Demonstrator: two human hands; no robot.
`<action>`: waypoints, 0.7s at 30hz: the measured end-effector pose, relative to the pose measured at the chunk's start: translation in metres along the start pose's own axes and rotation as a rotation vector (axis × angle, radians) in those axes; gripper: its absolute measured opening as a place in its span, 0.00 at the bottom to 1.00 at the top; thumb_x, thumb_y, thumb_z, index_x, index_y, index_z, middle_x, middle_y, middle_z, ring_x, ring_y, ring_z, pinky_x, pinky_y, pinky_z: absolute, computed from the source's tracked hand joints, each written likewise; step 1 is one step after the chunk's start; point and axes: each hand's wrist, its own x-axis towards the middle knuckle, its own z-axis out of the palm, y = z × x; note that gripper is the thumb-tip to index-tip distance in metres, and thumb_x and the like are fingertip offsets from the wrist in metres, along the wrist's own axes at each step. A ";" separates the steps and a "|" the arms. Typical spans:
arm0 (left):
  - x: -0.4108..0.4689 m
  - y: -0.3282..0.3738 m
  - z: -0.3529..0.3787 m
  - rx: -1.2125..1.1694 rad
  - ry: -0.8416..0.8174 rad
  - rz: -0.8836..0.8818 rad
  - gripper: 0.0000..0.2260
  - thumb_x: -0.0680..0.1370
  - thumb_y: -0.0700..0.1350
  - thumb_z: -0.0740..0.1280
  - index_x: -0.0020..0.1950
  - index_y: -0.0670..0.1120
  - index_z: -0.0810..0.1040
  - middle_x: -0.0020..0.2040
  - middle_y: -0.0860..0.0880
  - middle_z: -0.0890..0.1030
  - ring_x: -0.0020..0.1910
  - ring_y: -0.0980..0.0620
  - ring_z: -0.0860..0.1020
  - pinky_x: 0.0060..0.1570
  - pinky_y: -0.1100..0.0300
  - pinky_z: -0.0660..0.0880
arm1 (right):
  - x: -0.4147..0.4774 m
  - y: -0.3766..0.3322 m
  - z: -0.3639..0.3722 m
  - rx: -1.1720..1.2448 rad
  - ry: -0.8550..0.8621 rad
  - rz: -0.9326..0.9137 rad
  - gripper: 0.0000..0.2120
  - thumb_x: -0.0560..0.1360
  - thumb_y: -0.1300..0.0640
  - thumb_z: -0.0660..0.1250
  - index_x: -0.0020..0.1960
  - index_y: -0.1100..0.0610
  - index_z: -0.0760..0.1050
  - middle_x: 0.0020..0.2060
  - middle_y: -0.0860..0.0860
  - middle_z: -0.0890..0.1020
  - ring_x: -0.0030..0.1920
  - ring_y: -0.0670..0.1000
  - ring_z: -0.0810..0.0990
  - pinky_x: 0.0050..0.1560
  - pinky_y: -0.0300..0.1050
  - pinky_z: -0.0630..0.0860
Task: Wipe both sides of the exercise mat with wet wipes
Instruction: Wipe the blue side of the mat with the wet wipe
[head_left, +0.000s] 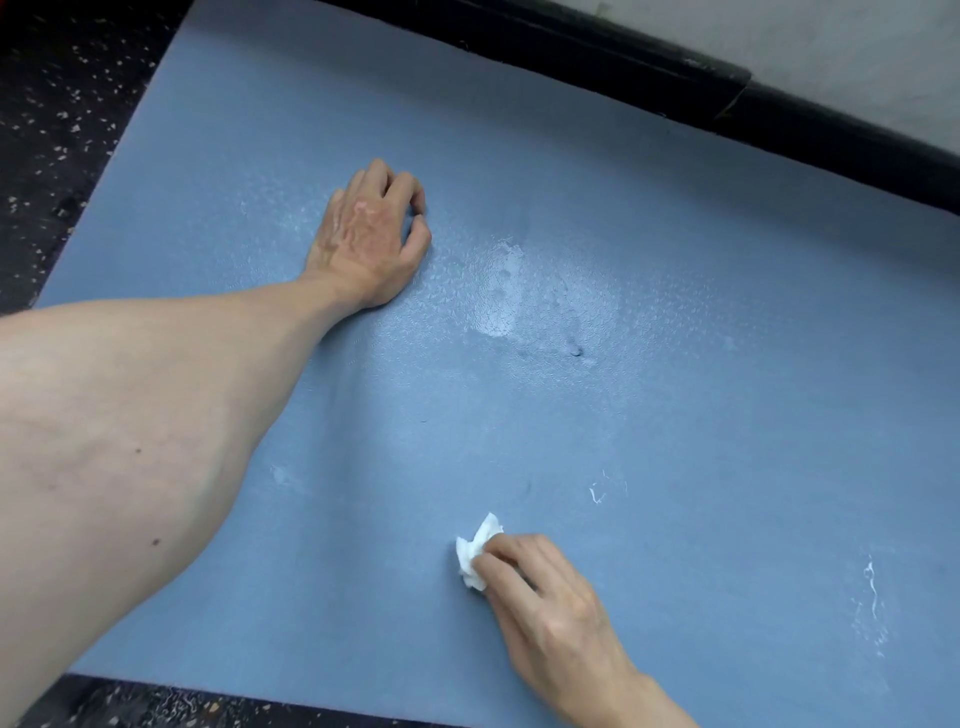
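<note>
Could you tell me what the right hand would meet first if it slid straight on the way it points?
Probably the left forearm: the right hand, gripping the wet wipe, points up-left across bare mat toward it. Depth is unclear.

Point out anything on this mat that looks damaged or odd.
A small dark dent mars the mat near its middle. Thin white shreds lie right of the wipe, and a longer white streak lies near the right edge. Both look like lint torn off it.
</note>
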 end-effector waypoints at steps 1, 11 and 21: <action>0.000 0.000 0.000 0.001 0.001 0.002 0.09 0.78 0.47 0.59 0.54 0.45 0.73 0.53 0.44 0.72 0.51 0.44 0.71 0.52 0.52 0.66 | -0.002 0.000 0.000 0.005 -0.004 -0.001 0.07 0.76 0.69 0.63 0.49 0.59 0.76 0.46 0.50 0.75 0.40 0.53 0.73 0.33 0.45 0.72; 0.000 -0.001 0.000 0.000 0.000 0.008 0.09 0.78 0.47 0.59 0.54 0.45 0.73 0.52 0.44 0.72 0.50 0.44 0.71 0.52 0.52 0.66 | 0.000 -0.006 -0.013 -0.090 -0.167 -0.005 0.21 0.70 0.71 0.65 0.60 0.54 0.74 0.50 0.50 0.70 0.45 0.49 0.69 0.32 0.38 0.69; 0.000 -0.001 0.000 -0.005 0.001 0.006 0.09 0.78 0.47 0.59 0.54 0.45 0.73 0.52 0.44 0.72 0.51 0.44 0.72 0.52 0.52 0.67 | -0.007 0.009 -0.019 0.045 -0.018 0.013 0.05 0.78 0.60 0.67 0.53 0.56 0.77 0.52 0.51 0.76 0.45 0.51 0.74 0.44 0.37 0.71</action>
